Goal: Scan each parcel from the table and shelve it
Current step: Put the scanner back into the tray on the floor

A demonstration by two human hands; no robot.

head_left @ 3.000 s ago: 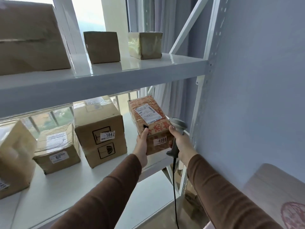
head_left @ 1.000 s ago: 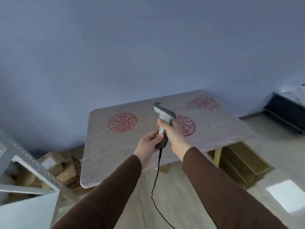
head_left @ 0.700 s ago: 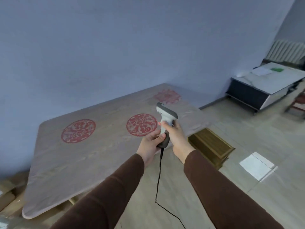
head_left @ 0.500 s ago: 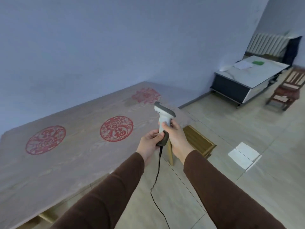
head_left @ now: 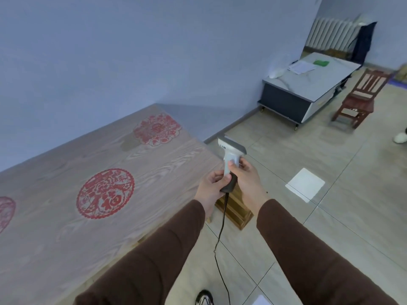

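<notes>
A grey and white handheld scanner (head_left: 230, 159) with a black cord (head_left: 220, 238) is held upright in front of me, just past the right end of the table (head_left: 55, 227). My right hand (head_left: 246, 181) wraps its handle from the right. My left hand (head_left: 210, 186) grips the dark lower end of the handle from the left. The table has a pale wood-grain top with red round paper-cut prints (head_left: 105, 193). No parcel shows on the visible part of the table. The shelf is out of view.
A low wooden stool (head_left: 235, 210) stands on the tiled floor beside the table's right end, below my hands. Further right are a low dark cabinet with a white top (head_left: 308, 84), a red wooden chair (head_left: 361, 97) and a radiator (head_left: 332, 34). My shoe (head_left: 204, 298) shows at the bottom.
Three seconds ago my left hand held a parcel at the shelf. Since then my view has swung right along the table towards the room, and both hands hold the scanner.
</notes>
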